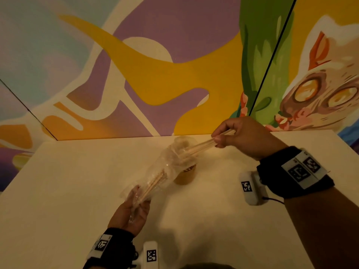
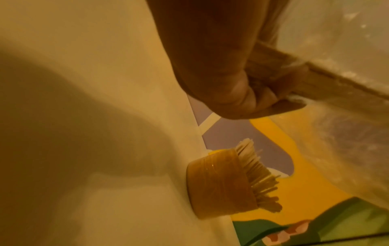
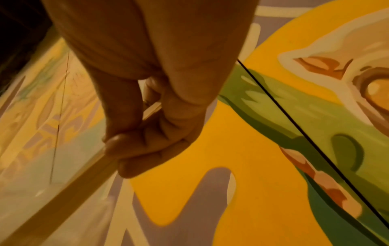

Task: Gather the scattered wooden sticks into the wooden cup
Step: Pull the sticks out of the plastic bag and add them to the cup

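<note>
Right hand [image 1: 246,137]: a bundle of wooden sticks [image 1: 202,145] is pinched at its upper end between thumb and curled fingers, held above the table [image 1: 68,181].
Sticks: the bundle slants down from the right hand into a clear plastic bag [image 1: 165,167]; its lower ends are seen inside the bag, near the left hand.
Left hand [image 1: 132,212]: the bag's lower end is gripped by curled fingers.
Wooden cup [image 2: 221,184]: stood on the table beneath the bag, already filled with more sticks [image 2: 254,174].
</note>
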Demonstrator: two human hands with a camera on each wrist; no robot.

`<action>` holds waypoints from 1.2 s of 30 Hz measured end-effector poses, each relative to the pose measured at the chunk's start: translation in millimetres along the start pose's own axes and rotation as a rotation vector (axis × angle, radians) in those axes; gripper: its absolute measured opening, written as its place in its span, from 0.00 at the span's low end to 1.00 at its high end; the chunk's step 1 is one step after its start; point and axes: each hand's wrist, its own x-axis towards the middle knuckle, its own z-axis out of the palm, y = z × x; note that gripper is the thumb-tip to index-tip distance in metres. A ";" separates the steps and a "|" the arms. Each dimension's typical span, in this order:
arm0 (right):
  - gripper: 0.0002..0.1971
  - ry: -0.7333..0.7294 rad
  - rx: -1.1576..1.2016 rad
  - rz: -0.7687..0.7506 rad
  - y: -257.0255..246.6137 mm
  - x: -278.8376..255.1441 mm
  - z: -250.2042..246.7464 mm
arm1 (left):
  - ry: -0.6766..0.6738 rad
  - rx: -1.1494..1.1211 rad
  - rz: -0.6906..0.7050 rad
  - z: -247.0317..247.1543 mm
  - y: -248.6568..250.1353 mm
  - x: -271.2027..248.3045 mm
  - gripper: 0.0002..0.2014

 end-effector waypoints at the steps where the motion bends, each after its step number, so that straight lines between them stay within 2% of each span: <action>1: 0.02 0.027 0.012 -0.001 -0.2 3.6 -4.9 | 0.025 -0.023 0.026 -1.2 2.7 1.5 0.21; 2: 0.02 0.051 0.026 -0.001 0.5 6.9 -9.7 | 0.024 -0.043 0.058 -2.6 5.1 1.8 0.20; 4: 0.02 0.078 0.071 0.005 3.0 11.8 -17.3 | -0.089 -0.102 0.096 -7.8 12.6 2.9 0.27; 6: 0.04 0.073 0.098 0.020 7.8 15.3 -19.3 | -0.226 -0.184 0.061 -20.4 24.2 7.8 0.30; 7: 0.05 0.061 0.097 0.033 10.8 16.2 -17.5 | -0.242 -0.198 0.010 -23.9 28.5 9.2 0.28; 8: 0.05 0.047 0.094 0.049 14.2 17.0 -13.9 | -0.107 -0.191 -0.040 -21.9 29.3 5.7 0.23; 9: 0.06 0.031 0.099 0.067 17.7 17.4 -8.8 | -0.059 -0.160 -0.046 -35.4 29.8 7.6 0.20; 11: 0.07 0.006 0.135 0.109 25.9 18.6 4.0 | -0.152 -0.142 -0.052 -53.9 38.3 16.6 0.22; 13: 0.08 -0.033 0.122 0.139 32.2 20.7 19.4 | -0.169 -0.134 0.012 -35.9 37.0 16.4 0.18; 16: 0.07 -0.156 -0.041 0.143 37.4 23.6 46.1 | -0.157 -0.153 0.081 -22.0 28.7 9.7 0.31; 20: 0.10 -0.263 -0.207 0.118 39.8 27.2 75.4 | -0.061 -0.123 0.116 -16.8 28.1 13.9 0.34; 23: 0.11 -0.244 -0.313 0.095 38.5 35.0 83.9 | -0.053 -0.146 0.145 -16.0 28.3 12.6 0.40; 27: 0.04 -0.180 -0.426 0.063 29.9 48.6 77.9 | -0.052 -0.103 0.164 -16.1 30.4 11.2 0.33; 32: 0.03 -0.162 -0.530 0.031 22.3 64.6 64.3 | -0.051 -0.138 0.178 -17.4 29.6 11.1 0.42; 36: 0.05 -0.232 -0.630 0.014 19.7 71.1 68.9 | -0.090 -0.128 0.161 -22.9 31.6 14.6 0.32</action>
